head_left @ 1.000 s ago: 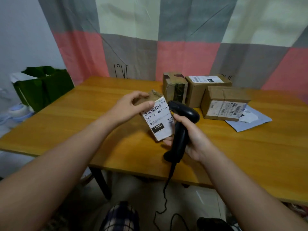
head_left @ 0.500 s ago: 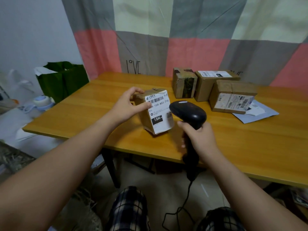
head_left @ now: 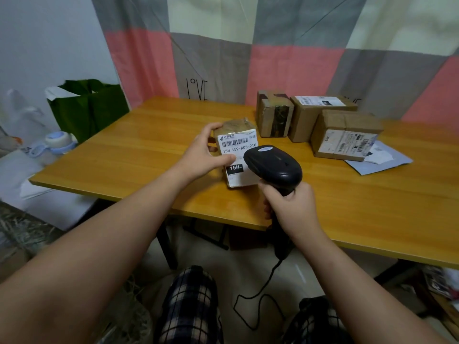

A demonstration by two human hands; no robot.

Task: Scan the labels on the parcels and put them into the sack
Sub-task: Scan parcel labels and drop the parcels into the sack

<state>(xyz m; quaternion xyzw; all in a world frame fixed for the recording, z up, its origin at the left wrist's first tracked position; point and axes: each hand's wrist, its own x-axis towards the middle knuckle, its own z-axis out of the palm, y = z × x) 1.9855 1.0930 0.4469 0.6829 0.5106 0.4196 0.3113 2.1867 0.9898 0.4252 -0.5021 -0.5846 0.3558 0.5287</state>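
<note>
Head view, left hand: my left hand holds the small parcel from its left side. The fingers curl over its top back corner and the thumb presses on the front face, so it is a grip around the box.
Head view, parcel: it stands upright near the front edge of the counter, with its white label turned to me. I can read a barcode and "15H-159-A03-210". I cannot tell whether its bottom rests on the wood or is just above it.
Head view, right hand: my right hand is wrapped around the handle of the black scanner, the fingers closed tightly on it.
Head view, scanner: its head is just in front of the parcel and covers the lower right part of the label. Its black cable hangs down between my knees.
Head view, other parcels: three cardboard boxes stand close together at the back right of the counter, well apart from the one I hold. The nearest of them lies partly on a grey-blue envelope.
Head view, sack: the green sack stands open beyond the left end of the counter, near the wall.
Head view, background: a checked curtain in pink, grey and cream hangs behind the counter.
</note>
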